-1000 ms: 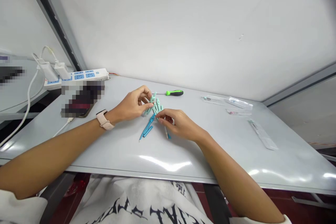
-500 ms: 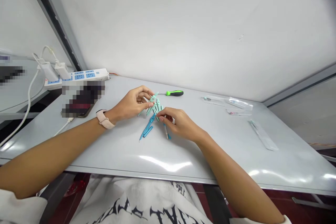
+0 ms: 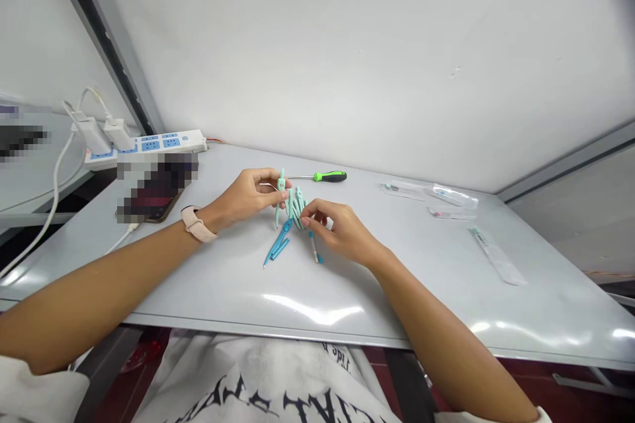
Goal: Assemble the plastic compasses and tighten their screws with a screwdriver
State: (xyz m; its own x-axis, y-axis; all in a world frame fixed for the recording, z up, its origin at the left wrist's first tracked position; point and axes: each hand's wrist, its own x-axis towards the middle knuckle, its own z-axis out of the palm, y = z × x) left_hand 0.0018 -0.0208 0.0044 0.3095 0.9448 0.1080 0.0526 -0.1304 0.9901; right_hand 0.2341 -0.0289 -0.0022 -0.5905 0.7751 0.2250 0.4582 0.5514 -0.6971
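Observation:
My left hand pinches a mint-green plastic drawing compass near its top, holding it upright over the white table. My right hand has its fingertips against a bunch of mint-green plastic parts just right of the compass. The parts partly hide one another. Below them lie blue plastic pieces and a small pencil-like piece with a blue end, close to my right fingers.
A screwdriver with a green and black handle lies beyond my hands. Clear plastic packets and a long sealed sleeve lie on the right. A power strip with chargers and a blurred phone sit at the left.
The compass has swung from tilted to nearly upright in my left hand. My right hand has shifted slightly up and toward the far side of the table.

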